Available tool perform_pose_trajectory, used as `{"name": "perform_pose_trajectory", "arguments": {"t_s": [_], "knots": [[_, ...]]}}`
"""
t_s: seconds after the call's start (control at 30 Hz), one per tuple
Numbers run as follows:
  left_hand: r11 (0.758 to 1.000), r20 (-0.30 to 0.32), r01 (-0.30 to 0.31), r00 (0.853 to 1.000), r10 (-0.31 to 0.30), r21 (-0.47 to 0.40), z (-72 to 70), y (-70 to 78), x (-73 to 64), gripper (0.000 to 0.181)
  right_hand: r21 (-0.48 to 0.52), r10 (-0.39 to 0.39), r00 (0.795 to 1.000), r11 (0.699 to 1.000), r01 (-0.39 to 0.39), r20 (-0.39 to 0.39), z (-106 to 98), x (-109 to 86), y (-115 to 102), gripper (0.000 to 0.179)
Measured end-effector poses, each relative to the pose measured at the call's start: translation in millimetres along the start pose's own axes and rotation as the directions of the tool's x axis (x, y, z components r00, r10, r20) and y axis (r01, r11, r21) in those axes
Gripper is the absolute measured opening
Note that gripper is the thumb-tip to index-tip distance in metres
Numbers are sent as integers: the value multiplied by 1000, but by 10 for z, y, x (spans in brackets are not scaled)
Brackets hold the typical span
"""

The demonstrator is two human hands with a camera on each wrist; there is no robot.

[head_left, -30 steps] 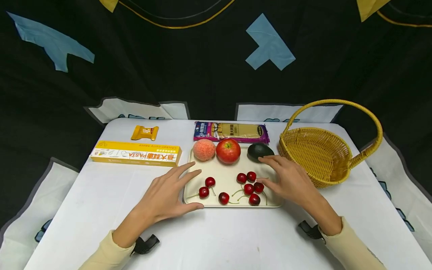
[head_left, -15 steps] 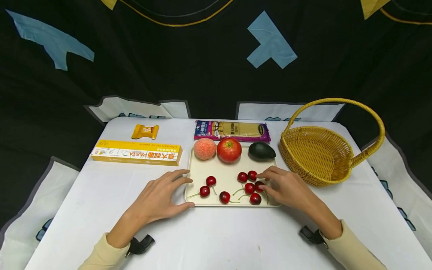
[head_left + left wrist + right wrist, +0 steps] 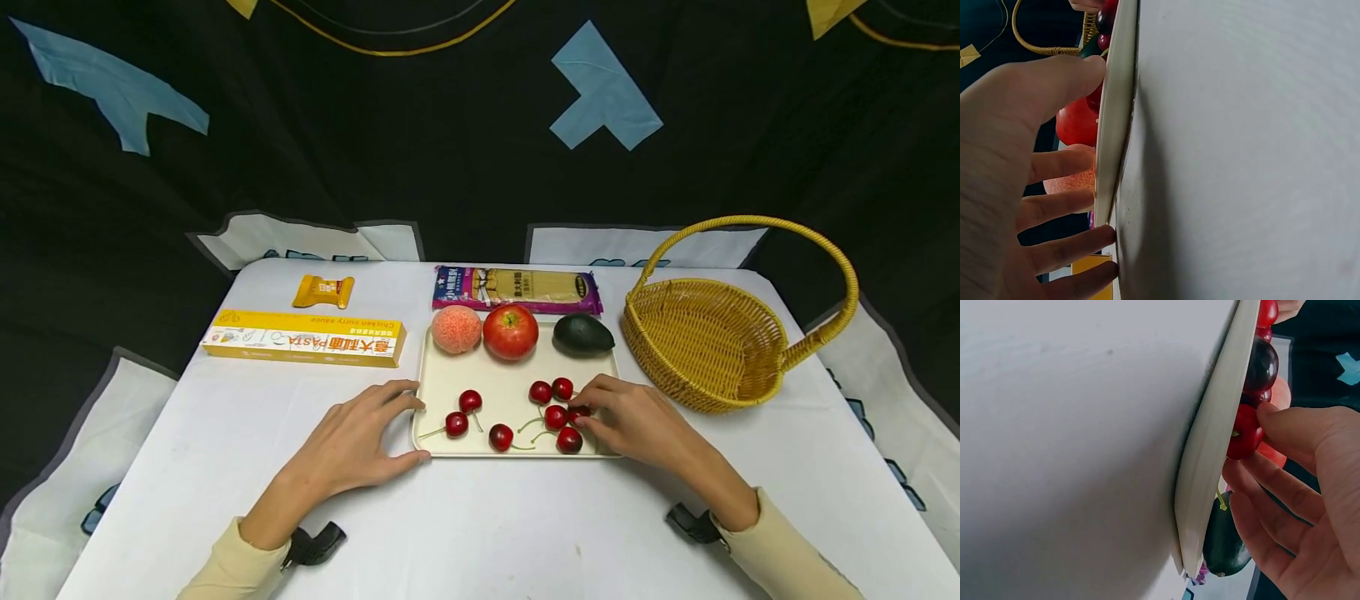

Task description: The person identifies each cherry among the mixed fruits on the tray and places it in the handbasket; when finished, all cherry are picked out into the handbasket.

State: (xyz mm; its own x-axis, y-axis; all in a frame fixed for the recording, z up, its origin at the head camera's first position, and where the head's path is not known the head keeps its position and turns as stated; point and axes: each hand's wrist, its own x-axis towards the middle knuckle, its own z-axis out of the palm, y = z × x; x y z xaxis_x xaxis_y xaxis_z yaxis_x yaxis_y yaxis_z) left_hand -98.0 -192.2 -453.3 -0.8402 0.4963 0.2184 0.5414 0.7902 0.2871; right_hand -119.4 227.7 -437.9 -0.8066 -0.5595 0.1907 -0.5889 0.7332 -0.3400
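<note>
Now a cherry (image 3: 578, 414) sits in the right hand's (image 3: 641, 423) pinch

Thumb and fingertips hold it near the right edge of the cream tray (image 3: 442, 375), just beside other cherries (image 3: 556, 417). The left hand (image 3: 352, 437), fingers and thumb spread apart, is at the tray's left edge. Along the tray's far side a peach (image 3: 456, 329), an apple (image 3: 511, 332) and an avocado (image 3: 582, 335) lie in a row, a wicker basket (image 3: 705, 337) to their right

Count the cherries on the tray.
8 cherries on the tray: two left, one front centre, five right, one of these pinched and partly hidden by the right hand.
</note>
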Motion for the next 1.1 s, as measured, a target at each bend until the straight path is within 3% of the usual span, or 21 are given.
{"name": "perform_pose_trajectory", "arguments": {"t_s": [0.23,0.47,0.8,1.1], "knots": [[1000,-18,-17,1000,17,20,18,-17,2,58,22,19,1000,1000,-19,18,-2,2,5,22],[1000,20,14,1000,-14,26,14,-10,6,57,26,6,1000,1000,-6,18,5,-4,20,23],[1000,1,4,1000,-5,29,27,-25,-8,59,27,-36,999,999,37,-16,-102,-13,33,21],[999,36,28,999,-29,30,6,-25,-3,59,51,-48,993,997,53,-108,-259,-3,76,27]]}}
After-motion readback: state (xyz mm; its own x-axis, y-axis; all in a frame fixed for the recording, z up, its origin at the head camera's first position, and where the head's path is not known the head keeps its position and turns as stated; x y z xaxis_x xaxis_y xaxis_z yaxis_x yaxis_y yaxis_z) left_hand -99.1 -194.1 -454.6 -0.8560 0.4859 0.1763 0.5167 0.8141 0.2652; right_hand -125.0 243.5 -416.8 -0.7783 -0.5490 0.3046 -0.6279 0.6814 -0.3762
